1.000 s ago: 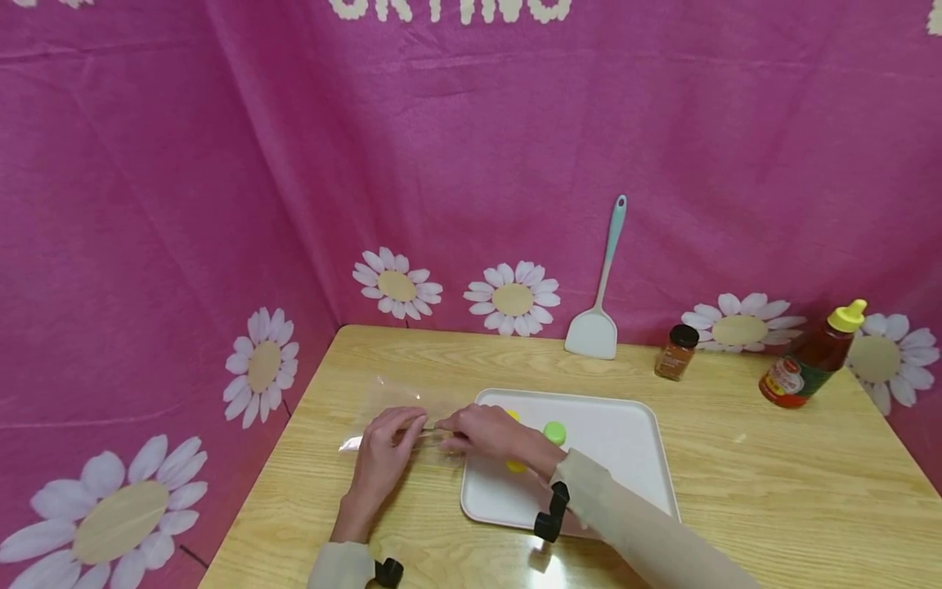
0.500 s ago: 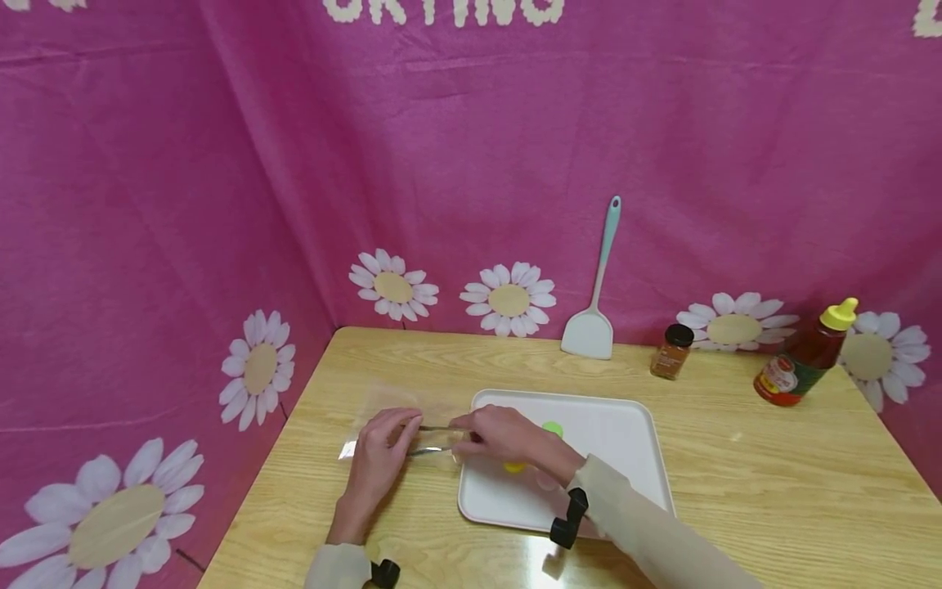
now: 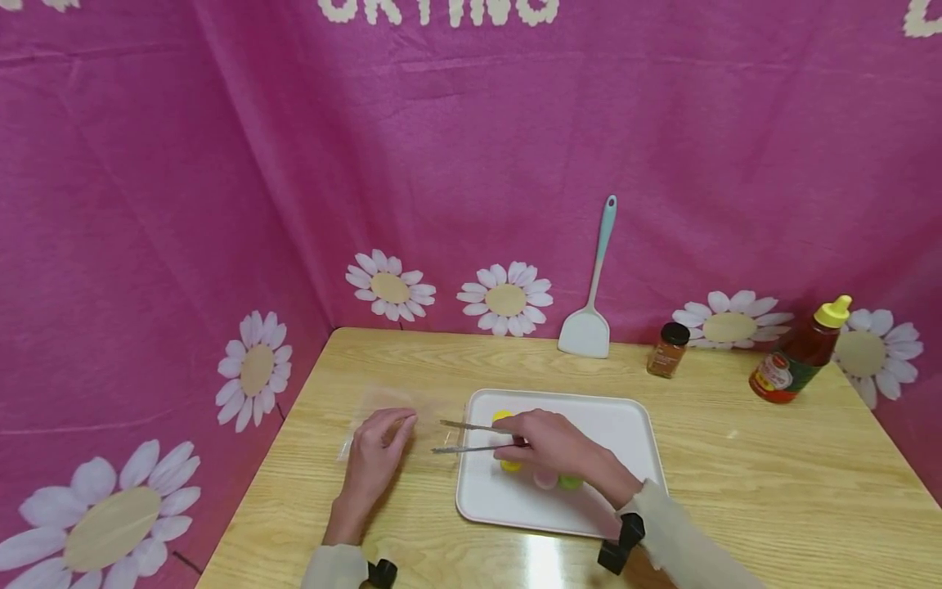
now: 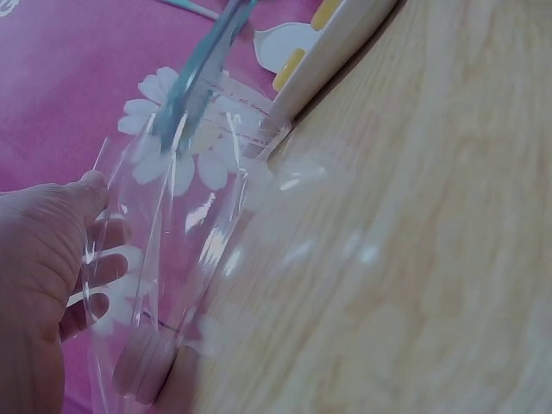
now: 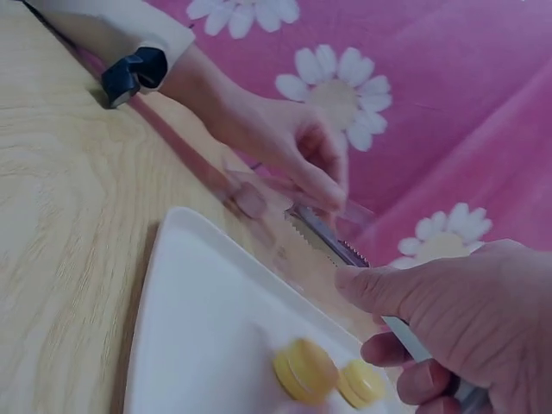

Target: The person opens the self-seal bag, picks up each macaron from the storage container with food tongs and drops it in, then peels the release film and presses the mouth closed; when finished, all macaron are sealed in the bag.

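My left hand [image 3: 375, 458] pinches the rim of a clear plastic bag [image 4: 190, 233] at the tray's left. A pink macaron [image 4: 145, 364] lies at the bottom of that bag. Metal tongs [image 3: 471, 448] with serrated tips are gripped in my right hand [image 3: 555, 446], over the tray's left part. Their arms are spread with nothing between them, tips pointing at the bag's mouth. On the white tray [image 3: 611, 442], beneath the right hand, sit yellow macarons [image 5: 306, 369], a pink macaron [image 3: 545, 478] and a green macaron [image 3: 570, 483], partly covered by the hand.
A pale spatula [image 3: 585, 331] with a mint handle leans on the pink cloth backdrop [image 3: 471, 164]. Along the back right of the wooden table [image 3: 765, 499] stand a black-lidded spice jar [image 3: 666, 353] and a yellow-capped sauce bottle [image 3: 798, 356].
The right hand has moved right, drawing the tongs back from the bag, and their arms have spread. Pink and green macarons show below that hand now. My left hand stays nearly in place.
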A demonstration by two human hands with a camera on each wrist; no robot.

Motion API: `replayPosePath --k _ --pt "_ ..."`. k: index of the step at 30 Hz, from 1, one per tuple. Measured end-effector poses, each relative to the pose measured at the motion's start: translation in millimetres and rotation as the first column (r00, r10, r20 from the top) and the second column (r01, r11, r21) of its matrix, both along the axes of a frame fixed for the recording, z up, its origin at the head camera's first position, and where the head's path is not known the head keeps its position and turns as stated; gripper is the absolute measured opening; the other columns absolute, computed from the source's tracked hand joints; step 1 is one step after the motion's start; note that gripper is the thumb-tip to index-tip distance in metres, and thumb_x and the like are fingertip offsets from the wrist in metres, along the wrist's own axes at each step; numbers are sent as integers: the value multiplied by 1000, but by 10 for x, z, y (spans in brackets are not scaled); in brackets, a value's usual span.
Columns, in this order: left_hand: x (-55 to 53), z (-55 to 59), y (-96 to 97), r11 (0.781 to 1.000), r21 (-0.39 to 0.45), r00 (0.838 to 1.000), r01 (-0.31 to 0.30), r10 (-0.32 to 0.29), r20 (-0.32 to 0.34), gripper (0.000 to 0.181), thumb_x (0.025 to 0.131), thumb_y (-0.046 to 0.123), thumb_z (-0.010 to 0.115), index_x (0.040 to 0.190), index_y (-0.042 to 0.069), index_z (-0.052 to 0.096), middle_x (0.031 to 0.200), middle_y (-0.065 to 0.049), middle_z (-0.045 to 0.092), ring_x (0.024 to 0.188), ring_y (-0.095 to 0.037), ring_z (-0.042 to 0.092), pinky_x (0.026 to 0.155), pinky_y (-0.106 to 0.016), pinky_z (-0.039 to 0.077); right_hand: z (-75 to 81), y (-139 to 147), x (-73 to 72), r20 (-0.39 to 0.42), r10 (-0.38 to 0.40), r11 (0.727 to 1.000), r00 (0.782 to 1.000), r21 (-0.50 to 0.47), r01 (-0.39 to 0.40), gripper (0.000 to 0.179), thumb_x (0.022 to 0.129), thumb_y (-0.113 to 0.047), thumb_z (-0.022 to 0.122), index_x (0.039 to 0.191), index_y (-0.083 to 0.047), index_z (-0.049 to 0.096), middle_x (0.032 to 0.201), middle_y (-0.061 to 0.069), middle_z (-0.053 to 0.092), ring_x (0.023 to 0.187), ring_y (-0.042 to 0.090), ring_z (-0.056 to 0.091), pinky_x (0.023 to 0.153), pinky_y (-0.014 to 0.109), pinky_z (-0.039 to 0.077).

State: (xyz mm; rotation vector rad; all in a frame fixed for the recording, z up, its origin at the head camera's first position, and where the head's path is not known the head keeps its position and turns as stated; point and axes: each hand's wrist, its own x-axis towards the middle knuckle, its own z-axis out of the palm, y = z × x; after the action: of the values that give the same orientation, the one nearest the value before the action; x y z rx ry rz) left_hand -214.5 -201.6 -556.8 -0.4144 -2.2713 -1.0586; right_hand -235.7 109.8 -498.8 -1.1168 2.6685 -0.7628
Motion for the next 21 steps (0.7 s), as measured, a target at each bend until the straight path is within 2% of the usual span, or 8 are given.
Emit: replayPosePath --k 3,6,13,21 --pt "-2 -8 -1 1000 6 1000 -7 7 -3 12 91 7 81 103 6 81 101 -4 79 95 -21 74 66 -30 58 27 196 67 -3 -66 998 998 -13 66 33 99 -38 73 123 -15 74 68 -16 49 65 2 44 60 23 36" --pt "-7 -15 -6 1000 3 1000 -13 13 -2 11 92 7 81 103 6 81 101 -4 79 95 -22 74 67 -28 58 61 399 124 -4 -135 990 991 -31 135 43 99 -40 72 131 -12 72 73 -16 54 68 2 48 63 24 40" --pt "-17 2 -27 1000 15 1000 -25 25 -2 9 92 7 81 101 7 81 100 -5 79 93 -22 74 62 -27 57 100 855 266 -65 -272 959 960 -107 264 40 98 -41 75 127 -14 73 74 -18 56 65 1 48 60 23 42" --pt "9 6 -27 999 31 999 -32 31 29 10 92 8 81 102 8 81 100 -4 79 95 -22 74 66 -37 60 35 1242 496 -125 -373 920 919 -174 350 30 94 -31 80 119 -15 75 82 -19 61 65 -1 46 59 23 41"
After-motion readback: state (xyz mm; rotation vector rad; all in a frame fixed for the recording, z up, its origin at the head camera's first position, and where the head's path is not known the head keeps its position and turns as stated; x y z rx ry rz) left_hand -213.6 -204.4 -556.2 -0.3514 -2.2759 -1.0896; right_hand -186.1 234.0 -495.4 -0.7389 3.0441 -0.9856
